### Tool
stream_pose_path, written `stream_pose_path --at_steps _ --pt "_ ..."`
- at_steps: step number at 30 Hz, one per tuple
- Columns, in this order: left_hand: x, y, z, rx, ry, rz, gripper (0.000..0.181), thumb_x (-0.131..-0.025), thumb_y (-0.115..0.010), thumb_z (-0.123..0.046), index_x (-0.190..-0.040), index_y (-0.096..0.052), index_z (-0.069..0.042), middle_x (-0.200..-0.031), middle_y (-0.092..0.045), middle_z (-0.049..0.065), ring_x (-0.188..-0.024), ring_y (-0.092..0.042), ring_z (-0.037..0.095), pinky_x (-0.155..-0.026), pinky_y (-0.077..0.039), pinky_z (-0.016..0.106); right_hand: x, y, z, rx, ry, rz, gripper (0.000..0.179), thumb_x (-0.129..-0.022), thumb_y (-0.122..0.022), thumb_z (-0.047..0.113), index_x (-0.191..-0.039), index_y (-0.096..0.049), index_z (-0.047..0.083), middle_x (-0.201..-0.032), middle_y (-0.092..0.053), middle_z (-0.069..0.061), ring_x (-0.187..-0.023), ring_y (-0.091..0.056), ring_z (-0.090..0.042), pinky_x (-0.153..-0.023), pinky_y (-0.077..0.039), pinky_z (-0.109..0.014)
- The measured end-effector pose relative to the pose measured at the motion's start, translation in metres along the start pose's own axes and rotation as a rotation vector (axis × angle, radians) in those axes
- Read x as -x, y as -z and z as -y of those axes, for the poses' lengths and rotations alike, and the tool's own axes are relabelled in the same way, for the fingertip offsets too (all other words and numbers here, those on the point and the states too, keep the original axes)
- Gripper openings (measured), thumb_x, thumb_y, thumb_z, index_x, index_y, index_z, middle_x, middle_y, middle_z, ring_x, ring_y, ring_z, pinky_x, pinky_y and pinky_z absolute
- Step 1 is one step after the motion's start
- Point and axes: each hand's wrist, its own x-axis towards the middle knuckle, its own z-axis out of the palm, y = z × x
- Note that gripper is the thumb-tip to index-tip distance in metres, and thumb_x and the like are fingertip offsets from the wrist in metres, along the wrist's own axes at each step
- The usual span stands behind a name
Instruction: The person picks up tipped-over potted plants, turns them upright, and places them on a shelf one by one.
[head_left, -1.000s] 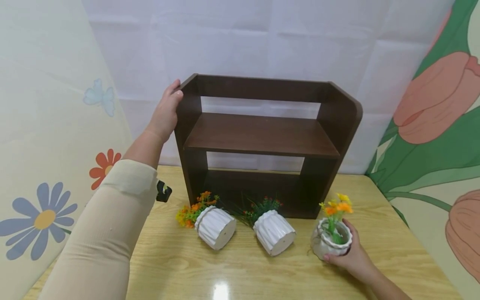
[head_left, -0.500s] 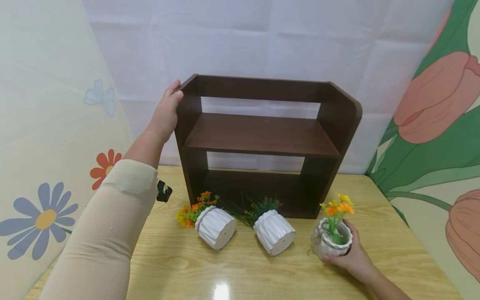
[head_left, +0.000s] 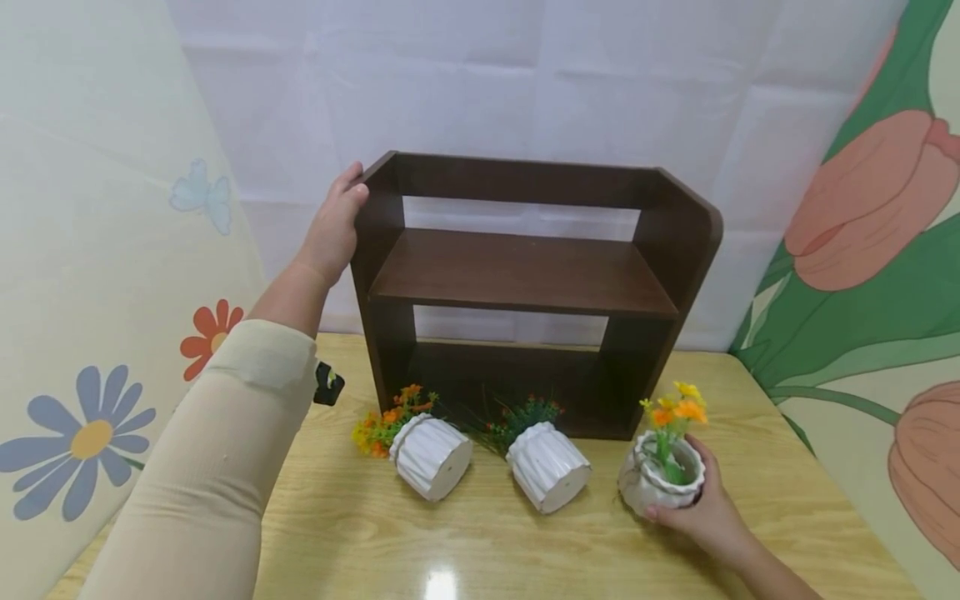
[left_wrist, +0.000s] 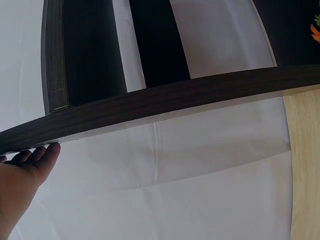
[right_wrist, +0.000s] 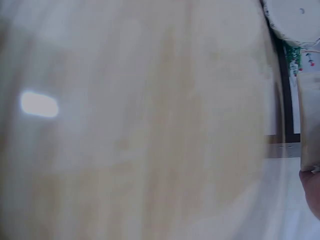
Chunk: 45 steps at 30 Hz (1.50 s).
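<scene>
My left hand [head_left: 330,229] rests against the outer left side of a dark brown two-tier shelf [head_left: 525,271]. In the left wrist view its fingertips [left_wrist: 50,152] touch the side panel [left_wrist: 165,102]. At the right, my right hand [head_left: 708,512] grips a white ceramic flowerpot [head_left: 643,487], tilted with its mouth facing me. Orange and yellow artificial flowers [head_left: 678,408] stick out of it. The right wrist view catches only part of this hand [right_wrist: 312,192] at its edge. Whether the pot touches the table is hard to tell.
Two more white pots lie on their sides before the shelf: one with orange and yellow flowers [head_left: 431,457], one with red-dotted greenery [head_left: 549,467]. They lie on a wooden table [head_left: 360,542]. A small black object [head_left: 327,383] is near my left sleeve. White cloth [head_left: 487,75] hangs behind.
The held flowerpot has shifted very slightly to the left and tilted a little in my right hand. My left hand stays on the shelf side, and the two lying pots have not moved.
</scene>
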Motion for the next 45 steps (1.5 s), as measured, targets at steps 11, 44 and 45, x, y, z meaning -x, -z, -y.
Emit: stream_pose_path --at_steps 11,44,45 --pt "0.002 -0.001 0.0 -0.001 0.001 -0.004 0.058 -0.103 -0.02 -0.043 -0.159 -0.011 -0.027 -0.167 -0.007 -0.006 -0.153 -0.005 0.016 -0.124 -0.007 0.046 -0.005 0.009 0.02 -0.016 0.038 -0.017 0.122 -0.068 -0.087 0.009 -0.154 -0.002 0.008 -0.15 -0.025 -0.029 -0.132 -0.033 -0.043 -0.083 -0.031 -0.002" --pt "-0.001 -0.009 -0.001 0.013 -0.014 0.005 0.058 -0.103 -0.021 -0.04 -0.159 -0.012 -0.025 -0.166 -0.009 -0.003 -0.152 -0.009 0.018 -0.123 -0.009 0.046 -0.022 0.05 0.12 0.042 0.178 -0.018 0.12 -0.073 -0.085 0.013 -0.156 0.001 0.013 -0.15 -0.026 -0.026 -0.131 -0.035 -0.041 -0.082 -0.043 -0.012" --pt "-0.001 -0.009 -0.002 0.012 -0.012 0.006 0.058 -0.103 -0.021 -0.041 -0.159 -0.012 -0.025 -0.167 -0.009 -0.003 -0.152 -0.009 0.019 -0.123 -0.009 0.046 -0.022 0.052 0.123 0.038 0.183 -0.017 0.12 -0.073 -0.085 0.013 -0.156 0.001 0.013 -0.15 -0.026 -0.026 -0.131 -0.035 -0.04 -0.08 -0.041 -0.008"
